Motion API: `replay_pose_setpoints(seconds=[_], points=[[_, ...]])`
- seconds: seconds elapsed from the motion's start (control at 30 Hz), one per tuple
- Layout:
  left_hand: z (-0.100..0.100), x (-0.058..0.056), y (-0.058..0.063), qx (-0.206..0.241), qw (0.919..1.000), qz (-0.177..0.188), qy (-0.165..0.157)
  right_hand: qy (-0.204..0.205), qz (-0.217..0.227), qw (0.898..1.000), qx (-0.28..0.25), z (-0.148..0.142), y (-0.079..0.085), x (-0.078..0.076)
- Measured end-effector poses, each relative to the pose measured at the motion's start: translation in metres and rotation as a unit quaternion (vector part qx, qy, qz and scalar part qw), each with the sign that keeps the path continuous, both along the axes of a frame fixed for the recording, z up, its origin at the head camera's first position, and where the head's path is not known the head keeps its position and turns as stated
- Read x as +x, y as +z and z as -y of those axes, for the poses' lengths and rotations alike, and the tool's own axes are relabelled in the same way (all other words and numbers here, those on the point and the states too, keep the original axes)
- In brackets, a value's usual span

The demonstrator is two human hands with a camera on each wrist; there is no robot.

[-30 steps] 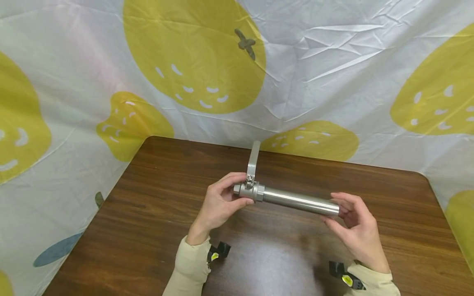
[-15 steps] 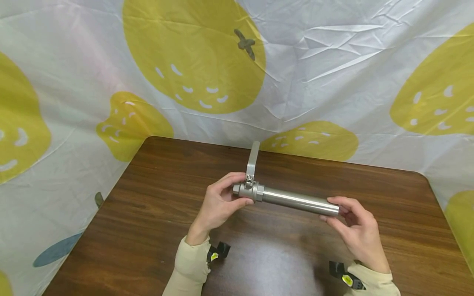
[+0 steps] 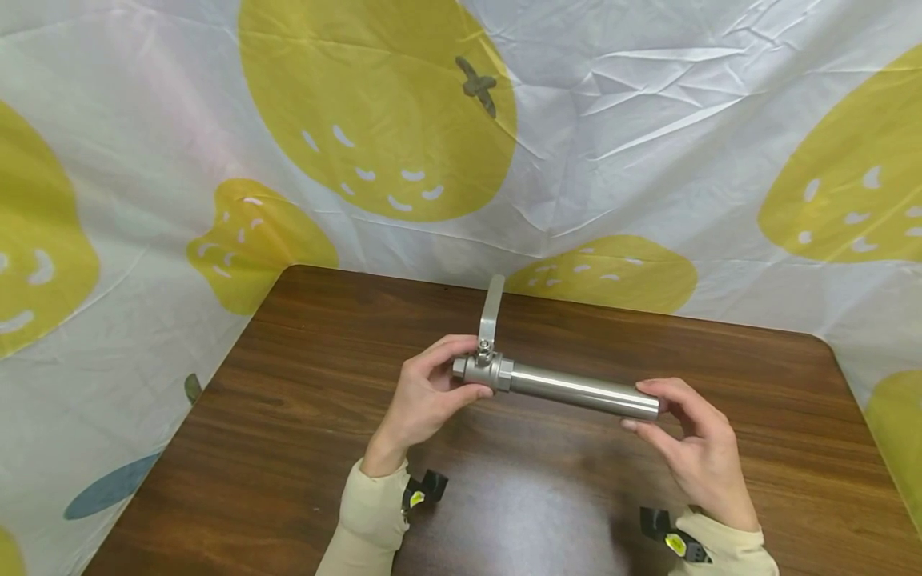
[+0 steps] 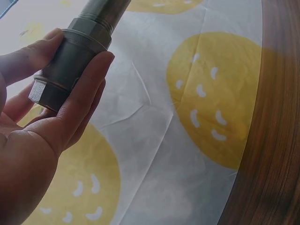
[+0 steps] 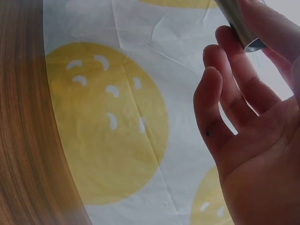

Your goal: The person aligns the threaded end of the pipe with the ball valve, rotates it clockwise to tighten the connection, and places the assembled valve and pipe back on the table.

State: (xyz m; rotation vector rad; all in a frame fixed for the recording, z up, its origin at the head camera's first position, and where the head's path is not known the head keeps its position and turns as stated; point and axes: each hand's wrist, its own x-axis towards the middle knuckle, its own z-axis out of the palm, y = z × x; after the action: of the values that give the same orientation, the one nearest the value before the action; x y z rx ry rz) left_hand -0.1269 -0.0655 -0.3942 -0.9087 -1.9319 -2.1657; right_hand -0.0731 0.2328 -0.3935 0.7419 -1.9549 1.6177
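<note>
A steel ball valve (image 3: 484, 371) joins a straight, shiny metal pipe (image 3: 576, 390) at a hex fitting. My left hand (image 3: 425, 392) grips the valve body between thumb and fingers, and its lever handle (image 3: 492, 310) points away toward the back. In the left wrist view, thumb and fingers lie on either side of the valve body (image 4: 70, 61), with the hex end near the palm. My right hand (image 3: 695, 444) pinches the pipe's far end between thumb and fingertips. The right wrist view shows the pipe's open end (image 5: 253, 45) between thumb and fingers, with the other fingers loosely bent.
Both hands hold the assembly over a brown wood-grain table (image 3: 288, 416). A white cloth (image 3: 634, 152) with yellow fruit prints hangs along the back and sides. Black wrist cameras (image 3: 434, 485) sit on both cream sleeves (image 3: 370, 512).
My right hand's fingers have closed onto the pipe's end from slightly apart, moving a little to the left. The left hand and valve have barely moved.
</note>
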Motion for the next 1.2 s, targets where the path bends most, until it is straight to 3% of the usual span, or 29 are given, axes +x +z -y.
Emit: replay_pose_setpoints(seconds=[0.1,0.27,0.5,0.7,0.93,1.2], points=[[0.000,0.000,0.000,0.002,1.0000,-0.002,0.000,-0.005,0.004,1.000,0.007,0.003,0.005,0.001],[0.000,0.000,0.000,0.000,1.0000,-0.003,0.000,-0.053,0.018,0.997,0.052,0.004,0.007,0.003],[0.000,0.000,0.001,-0.007,1.0000,0.001,0.002,-0.101,0.053,0.988,0.104,-0.004,-0.004,0.001],[0.000,0.001,0.000,-0.011,0.9999,-0.001,0.000,-0.110,0.075,0.984,0.119,-0.008,-0.010,0.001],[0.000,0.000,-0.001,-0.012,0.9999,-0.007,-0.004,-0.116,0.142,0.975,0.128,-0.008,-0.009,0.003],[-0.001,0.001,-0.001,-0.014,0.9998,-0.009,-0.006,-0.118,0.131,0.976,0.126,-0.009,-0.010,0.001]])
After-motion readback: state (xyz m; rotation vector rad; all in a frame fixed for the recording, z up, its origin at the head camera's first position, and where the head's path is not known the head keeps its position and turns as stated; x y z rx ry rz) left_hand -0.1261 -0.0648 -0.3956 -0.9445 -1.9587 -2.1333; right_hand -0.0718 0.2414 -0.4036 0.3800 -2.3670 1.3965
